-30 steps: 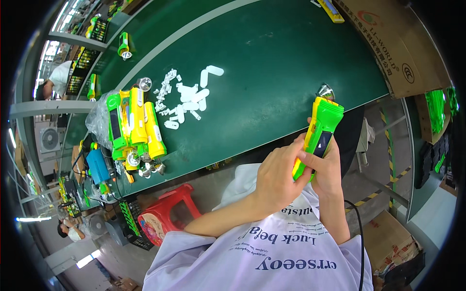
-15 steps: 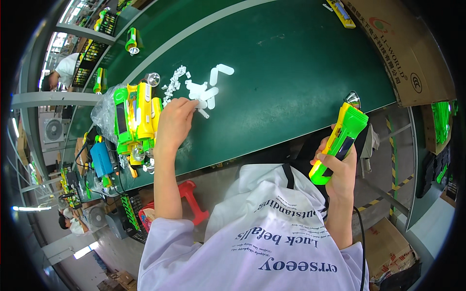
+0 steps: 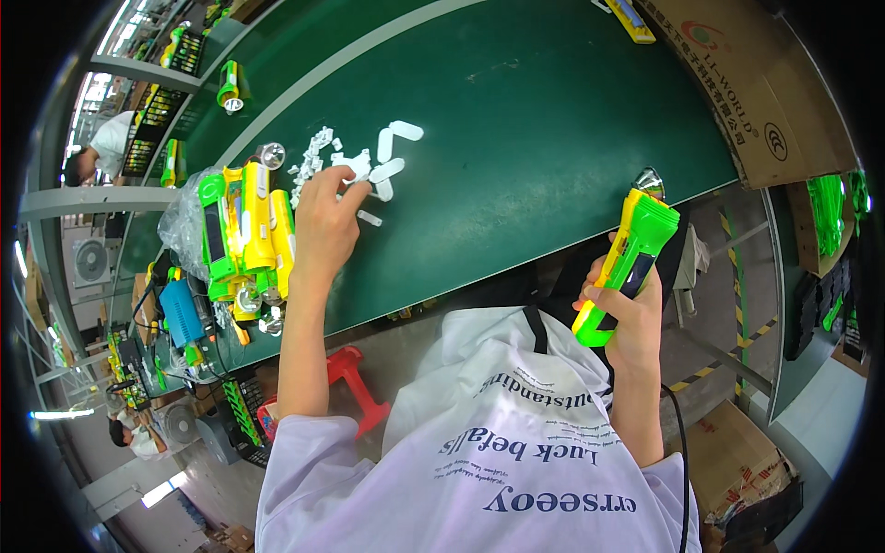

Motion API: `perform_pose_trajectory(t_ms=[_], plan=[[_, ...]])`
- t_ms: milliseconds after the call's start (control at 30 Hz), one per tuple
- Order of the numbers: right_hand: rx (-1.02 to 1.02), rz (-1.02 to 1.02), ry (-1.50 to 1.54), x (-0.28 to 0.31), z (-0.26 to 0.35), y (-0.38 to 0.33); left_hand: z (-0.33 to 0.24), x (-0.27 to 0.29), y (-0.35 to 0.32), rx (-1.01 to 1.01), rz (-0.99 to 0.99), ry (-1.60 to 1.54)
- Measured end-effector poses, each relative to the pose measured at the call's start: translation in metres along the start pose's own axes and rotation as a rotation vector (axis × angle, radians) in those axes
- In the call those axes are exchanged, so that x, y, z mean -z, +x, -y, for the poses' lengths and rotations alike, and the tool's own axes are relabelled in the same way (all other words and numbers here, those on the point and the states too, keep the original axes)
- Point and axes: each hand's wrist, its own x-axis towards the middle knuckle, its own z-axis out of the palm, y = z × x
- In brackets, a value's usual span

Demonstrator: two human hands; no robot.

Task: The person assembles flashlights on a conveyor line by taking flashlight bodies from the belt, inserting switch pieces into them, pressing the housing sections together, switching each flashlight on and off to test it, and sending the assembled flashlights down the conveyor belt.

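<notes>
My right hand [image 3: 630, 309] is wrapped round the handle of a green and yellow flashlight [image 3: 636, 249], raised at the table's near edge with its silver reflector [image 3: 650, 183] upward. Over the table at left, my left hand [image 3: 324, 221] reaches among small white plastic parts, its thumb and forefinger apart and nothing visible between them. Just past its fingertips lie several oval white pieces [image 3: 404, 130] and a loose heap of smaller white bits [image 3: 318, 143]. A short white piece [image 3: 370, 218] lies alone beside the thumb. Part of the white pile is hidden behind my fingers.
Left of my left hand stands a stack of green and yellow flashlight bodies [image 3: 249, 217] beside clear plastic bags [image 3: 184, 221]. A blue box-shaped device [image 3: 186, 307] sits nearer. A cardboard carton [image 3: 747, 92] borders the right side. A red stool [image 3: 359, 392] is below the table edge.
My left hand has shifted slightly, its thumb and forefinger spreading apart by the white pieces. The right hand still holds the flashlight. The whole view has moved a little.
</notes>
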Motion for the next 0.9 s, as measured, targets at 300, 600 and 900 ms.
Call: perform_pose_trajectory(t_ms=[300, 600, 900], plan=[[-0.036, 0.055, -0.053, -0.001, -0.002, 0.001, -0.081, -0.004, 0.018, -0.62, 0.041, -0.142], [-0.056, 0.048, -0.041, -0.001, -0.006, 0.0, -0.116, 0.022, 0.014, 0.122, 0.503, -0.368], [-0.036, 0.071, -0.091, 0.0, -0.008, 0.002, -0.113, 0.015, 0.024, -0.221, 0.466, -0.342]])
